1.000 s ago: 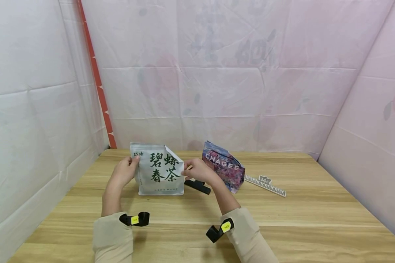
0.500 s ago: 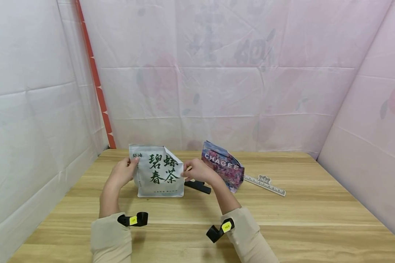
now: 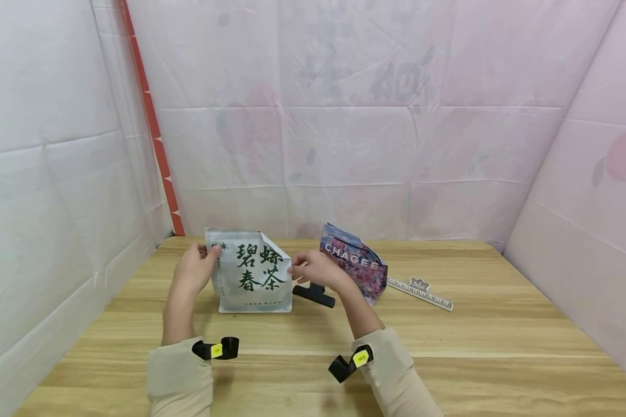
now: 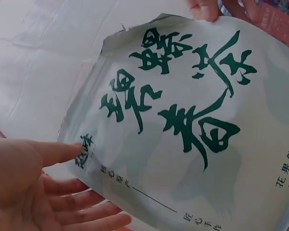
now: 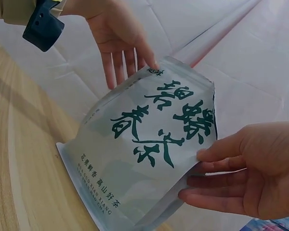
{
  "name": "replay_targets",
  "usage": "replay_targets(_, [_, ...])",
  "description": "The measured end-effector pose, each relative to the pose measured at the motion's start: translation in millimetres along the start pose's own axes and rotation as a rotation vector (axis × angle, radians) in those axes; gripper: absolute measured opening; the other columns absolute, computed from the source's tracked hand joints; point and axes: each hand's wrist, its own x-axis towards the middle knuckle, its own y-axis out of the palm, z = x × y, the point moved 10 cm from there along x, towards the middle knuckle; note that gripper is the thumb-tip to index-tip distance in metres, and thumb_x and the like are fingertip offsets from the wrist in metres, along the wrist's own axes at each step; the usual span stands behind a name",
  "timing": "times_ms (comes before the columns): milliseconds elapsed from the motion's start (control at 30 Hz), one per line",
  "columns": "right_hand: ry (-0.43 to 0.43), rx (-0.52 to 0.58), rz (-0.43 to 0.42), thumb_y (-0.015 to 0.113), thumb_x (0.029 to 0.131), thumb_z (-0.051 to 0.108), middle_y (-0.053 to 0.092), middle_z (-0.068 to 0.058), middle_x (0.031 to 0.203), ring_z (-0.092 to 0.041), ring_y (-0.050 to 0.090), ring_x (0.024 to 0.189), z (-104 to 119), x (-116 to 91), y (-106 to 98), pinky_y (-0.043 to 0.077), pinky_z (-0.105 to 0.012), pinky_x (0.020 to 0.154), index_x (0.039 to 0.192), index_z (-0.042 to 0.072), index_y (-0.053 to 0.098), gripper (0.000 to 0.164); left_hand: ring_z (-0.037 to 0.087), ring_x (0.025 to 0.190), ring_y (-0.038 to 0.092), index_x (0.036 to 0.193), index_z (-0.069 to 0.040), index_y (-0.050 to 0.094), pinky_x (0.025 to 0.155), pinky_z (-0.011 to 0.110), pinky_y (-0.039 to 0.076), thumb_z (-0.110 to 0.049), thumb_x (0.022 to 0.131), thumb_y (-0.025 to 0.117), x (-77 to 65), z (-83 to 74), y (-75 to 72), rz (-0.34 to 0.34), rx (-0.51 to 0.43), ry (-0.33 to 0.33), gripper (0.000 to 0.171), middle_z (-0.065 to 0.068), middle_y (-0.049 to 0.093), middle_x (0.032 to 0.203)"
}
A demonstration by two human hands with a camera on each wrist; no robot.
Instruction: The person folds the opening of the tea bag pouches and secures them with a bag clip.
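Note:
A pale tea bag [image 3: 253, 284] with large green characters stands upright on the table, its top right corner folded down at a slant. At its upper left edge my left hand [image 3: 194, 269] pinches it, thumb on the front and fingers behind, as the left wrist view shows. My right hand [image 3: 315, 269] grips the opposite edge just under the slanted corner, with the thumb [image 5: 209, 153] on the front face. Right beside the bag, below my right hand, lies a black clip [image 3: 315, 295].
A purple and pink CHAGEE bag [image 3: 352, 263] stands behind my right forearm, its top also slanted. Further right a white clip with a piano-key pattern [image 3: 422, 294] lies on the wooden table [image 3: 480, 353]. Pale cloth walls [image 3: 344, 145] rise at the back and sides.
The tea bag has shifted very slightly toward me, both hands staying at its edges. My right hand has risen a little, and more of the black clip shows.

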Motion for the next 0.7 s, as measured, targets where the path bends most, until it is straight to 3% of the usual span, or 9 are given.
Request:
replay_targets(167, [0.025,0.049,-0.068,0.058,0.091,0.015,0.056,-0.011,0.091,-0.032,0.059,0.090,-2.6,-1.9,-10.7,0.052,-0.036,0.072,0.094,0.000,0.051,0.016,0.040,0.102,0.049,0.118,0.008,0.043,0.086,0.050,0.037,-0.026,0.095,0.048,-6.4,-13.6,-19.8,-0.259,-0.056,0.000,0.041,0.025,0.053,0.110])
replay_targets(233, [0.020,0.019,-0.094,0.060,0.090,0.018,0.056,-0.011,0.095,-0.031,0.058,0.092,-1.3,-2.4,-14.7,0.052,-0.034,0.073,0.099,0.001,0.050,0.022,0.040,0.102,0.048,0.117,0.006,0.043,0.086,0.050,0.036,-0.024,0.094,0.050,-9.9,-19.2,-23.1,-0.330,-0.067,0.002,0.038,0.024,0.052,0.111])
replay_targets(400, [-0.004,-0.083,-0.138,0.063,0.088,0.028,0.057,-0.009,0.108,-0.026,0.054,0.104,3.7,-2.5,-19.8,0.046,-0.039,0.084,0.111,0.003,0.052,0.036,0.040,0.112,0.038,0.121,0.006,0.041,0.091,0.051,0.033,-0.023,0.093,0.052,-14.9,-34.2,-17.9,-0.374,0.016,0.022,0.041,0.025,0.042,0.120])
replay_targets(567, [-0.100,-0.049,-0.143,0.057,0.092,0.028,0.057,-0.010,0.115,-0.026,0.053,0.108,16.1,-2.7,-16.8,0.044,-0.041,0.088,0.120,0.003,0.054,0.038,0.040,0.127,0.023,0.129,0.008,0.036,0.106,0.047,0.016,-0.024,0.092,0.056,-16.5,-54.0,-9.4,-0.416,0.108,0.105,0.052,0.026,0.035,0.131])
replay_targets(700, [-0.208,0.005,-0.130,0.051,0.096,0.022,0.059,-0.009,0.112,-0.022,0.056,0.102,27.4,-1.0,-9.6,0.046,-0.036,0.085,0.121,0.002,0.056,0.032,0.036,0.132,0.018,0.129,0.005,0.039,0.108,0.044,0.003,-0.027,0.093,0.055,-15.4,-72.6,6.0,-0.379,0.204,0.209,0.051,0.023,0.036,0.136])
